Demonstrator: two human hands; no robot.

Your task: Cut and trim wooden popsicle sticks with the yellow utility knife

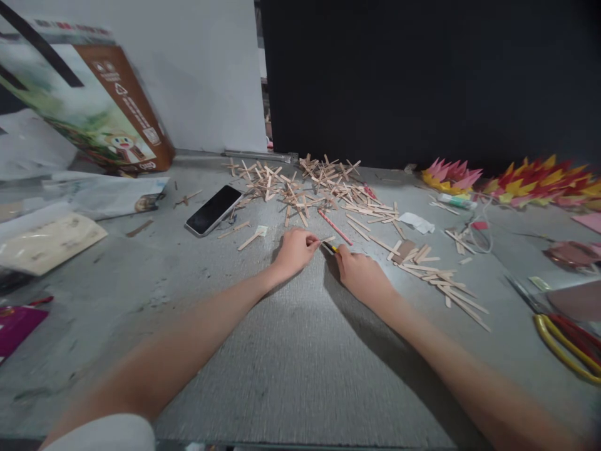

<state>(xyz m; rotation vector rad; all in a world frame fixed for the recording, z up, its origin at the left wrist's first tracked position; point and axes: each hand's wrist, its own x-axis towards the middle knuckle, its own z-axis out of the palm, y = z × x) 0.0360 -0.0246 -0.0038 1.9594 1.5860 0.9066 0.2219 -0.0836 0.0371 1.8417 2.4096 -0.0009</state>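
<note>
My left hand [295, 250] rests on the grey table [291, 363], fingers pinched on a thin wooden stick [327, 240]. My right hand [359, 270] lies just beside it, closed around a small yellow-tipped tool [332, 248] whose tip meets the stick. Behind both hands spreads a heap of wooden sticks glued into crosses [300, 181]. A pink pencil-like stick [334, 227] lies just beyond my fingers. More loose flat sticks [436, 275] are scattered to the right of my right hand.
A black phone [213, 209] lies left of the heap. A tilted brown carton [94, 100] and papers [51, 241] fill the left. Coloured paper flowers [530, 181], a glue tube [454, 200], and yellow-handled scissors [563, 338] sit on the right. A dark wall stands behind.
</note>
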